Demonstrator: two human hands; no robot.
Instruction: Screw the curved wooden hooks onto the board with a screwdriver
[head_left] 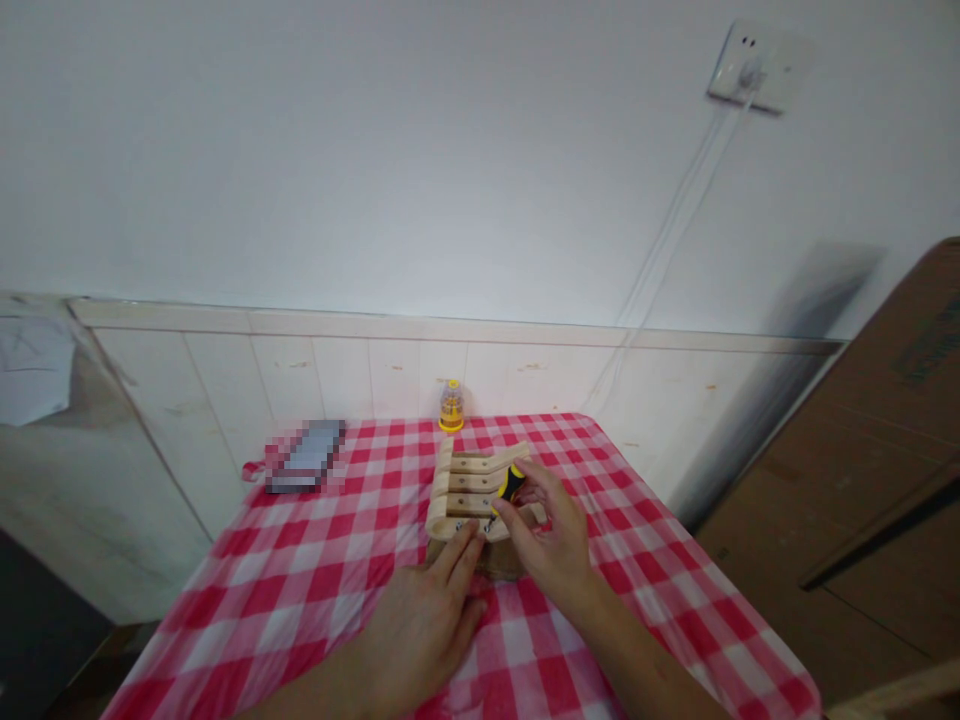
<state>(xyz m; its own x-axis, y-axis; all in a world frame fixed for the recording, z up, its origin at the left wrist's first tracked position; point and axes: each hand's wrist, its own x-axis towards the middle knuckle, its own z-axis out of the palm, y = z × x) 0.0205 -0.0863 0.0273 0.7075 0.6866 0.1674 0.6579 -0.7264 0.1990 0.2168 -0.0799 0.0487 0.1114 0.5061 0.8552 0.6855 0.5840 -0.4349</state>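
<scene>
A pale wooden slatted piece (466, 482) with screws along its slats lies on the checked cloth. My right hand (553, 520) grips a yellow and black screwdriver (513, 482) between thumb and fingers. The screwdriver's shaft tilts down to a screw (487, 527) on the nearest slat. With fingers stretched out, my left hand (439, 595) rests its fingertips on the near edge of the wooden piece, next to another screw. A brown part (501, 562) shows beneath the front of the wood; what it is, I cannot tell.
A yellow screwdriver-bit case (451, 408) with a clear top stands at the table's back edge. On the left lies a blurred flat device (307, 458). The red and white tablecloth (360, 520) meets the wall. Large cardboard (847, 520) leans at the right, below a plugged-in socket (759, 68).
</scene>
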